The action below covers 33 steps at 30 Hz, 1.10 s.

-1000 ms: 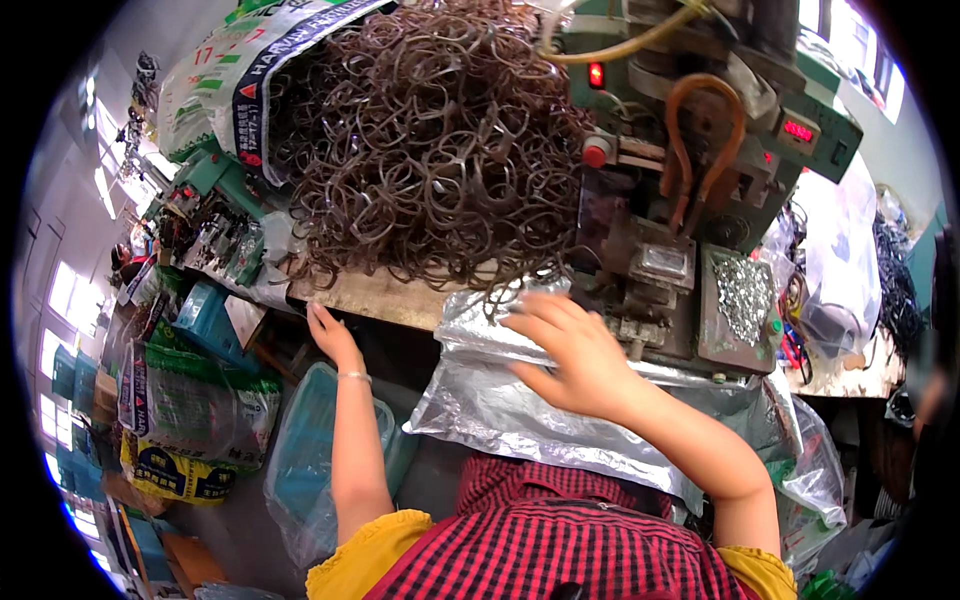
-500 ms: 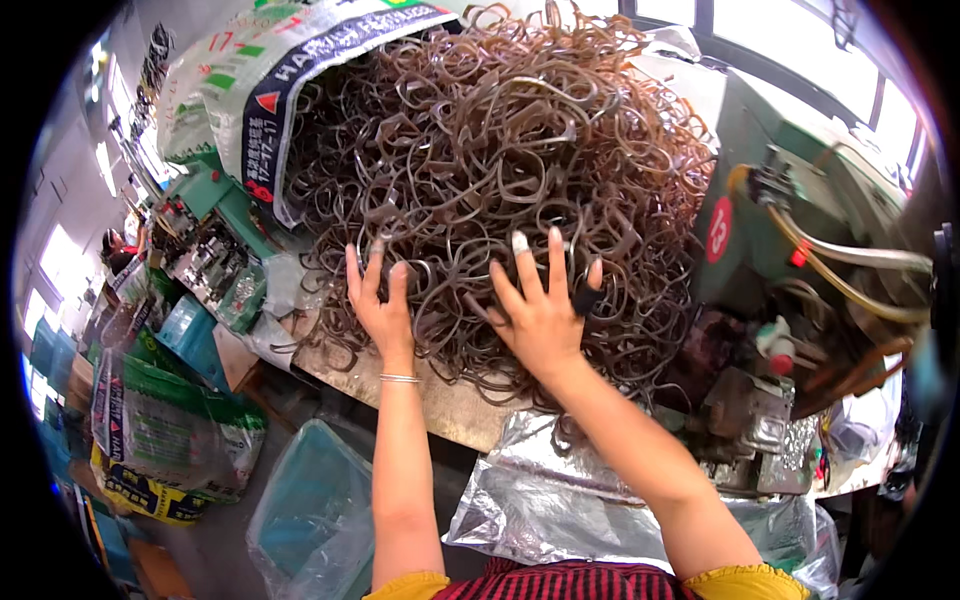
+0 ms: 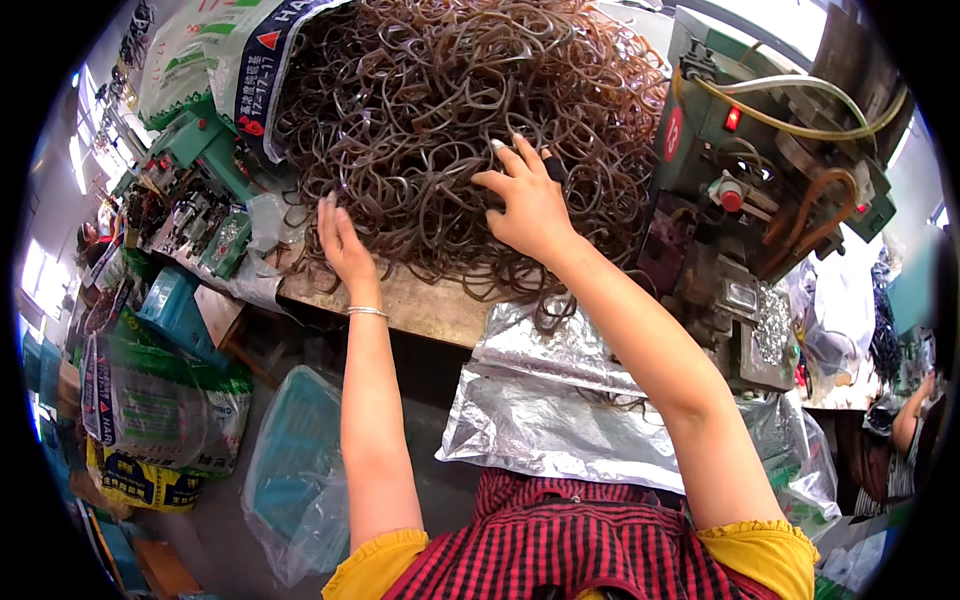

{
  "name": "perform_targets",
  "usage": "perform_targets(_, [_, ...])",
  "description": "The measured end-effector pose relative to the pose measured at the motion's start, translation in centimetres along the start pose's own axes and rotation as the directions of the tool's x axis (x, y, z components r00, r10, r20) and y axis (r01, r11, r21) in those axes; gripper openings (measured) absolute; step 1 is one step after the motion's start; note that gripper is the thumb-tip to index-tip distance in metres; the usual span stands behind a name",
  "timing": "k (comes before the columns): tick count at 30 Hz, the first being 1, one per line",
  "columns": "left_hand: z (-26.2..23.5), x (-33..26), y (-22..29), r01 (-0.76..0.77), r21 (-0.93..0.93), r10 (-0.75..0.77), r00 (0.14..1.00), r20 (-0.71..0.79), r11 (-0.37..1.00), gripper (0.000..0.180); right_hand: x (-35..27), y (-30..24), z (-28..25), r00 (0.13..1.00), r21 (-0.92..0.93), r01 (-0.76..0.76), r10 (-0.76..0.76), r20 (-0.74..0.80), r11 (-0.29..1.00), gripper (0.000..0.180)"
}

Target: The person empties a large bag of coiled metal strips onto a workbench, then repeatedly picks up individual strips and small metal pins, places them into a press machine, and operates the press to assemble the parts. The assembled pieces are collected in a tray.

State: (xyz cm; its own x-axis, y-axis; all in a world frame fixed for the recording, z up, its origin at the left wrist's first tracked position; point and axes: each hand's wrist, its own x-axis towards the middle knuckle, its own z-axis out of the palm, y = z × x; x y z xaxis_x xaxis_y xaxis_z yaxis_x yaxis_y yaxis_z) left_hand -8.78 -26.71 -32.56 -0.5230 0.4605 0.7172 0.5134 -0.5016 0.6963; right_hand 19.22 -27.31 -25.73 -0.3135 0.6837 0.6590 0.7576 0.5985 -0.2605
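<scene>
Wooden tabletop (image 3: 430,312): heap of brown loops (image 3: 450,110) | green machine (image 3: 695,130) at right | teal bin (image 3: 288,430) below | left hand (image 3: 347,245) straight-fingered, right hand (image 3: 530,205) spread wide

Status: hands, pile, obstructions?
Left hand open, beside pile of brown loops. Right hand open, over pile. A few loops on silver sheet. Nothing visibly blocking either hand.

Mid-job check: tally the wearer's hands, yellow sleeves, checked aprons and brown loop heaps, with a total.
Hands: 2 (left hand, right hand)
Yellow sleeves: 2 (left sleeve, right sleeve)
Checked apron: 1
Loop heap: 1, its loops too tangled to count singly
Total: 6
</scene>
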Motion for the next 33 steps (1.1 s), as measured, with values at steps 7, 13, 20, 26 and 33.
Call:
perform_targets(7, [-6.3,-10.8,-2.8,0.321,-0.066,-0.320,0.863,-0.391,0.945,0.045,-10.5,-0.7,-8.8,0.983,0.354,-0.013,0.077,-0.168,0.935,0.032])
perform_targets(13, [-23.5,-28.1,-6.7,0.775,0.311,-0.831,0.474,0.292,0.551,0.029,-34.8,1.0,-22.0,0.633,0.172,-0.611,0.347,0.692,0.773,0.015])
perform_targets(20, [-14.6,-43.6,-3.4,0.740,0.673,-0.869,-0.341,0.358,-0.013,0.039,-53.4,3.0,-24.9,-0.433,-0.461,-0.431,0.270,0.860,0.776,0.037])
perform_targets(26, [-11.8,-43.2,-3.1,0.809,0.569,-0.891,-0.358,0.278,-0.147,0.052,-55.0,7.6,-16.5,-0.247,-0.492,-0.536,0.429,0.869,0.686,0.039])
perform_targets(33, [-13.5,-40.8,-3.8,0.911,0.228,-0.889,-0.393,0.235,-0.343,0.070,-51.8,5.3,-21.8,-0.135,-0.531,-0.623,0.590,0.796,0.574,0.043])
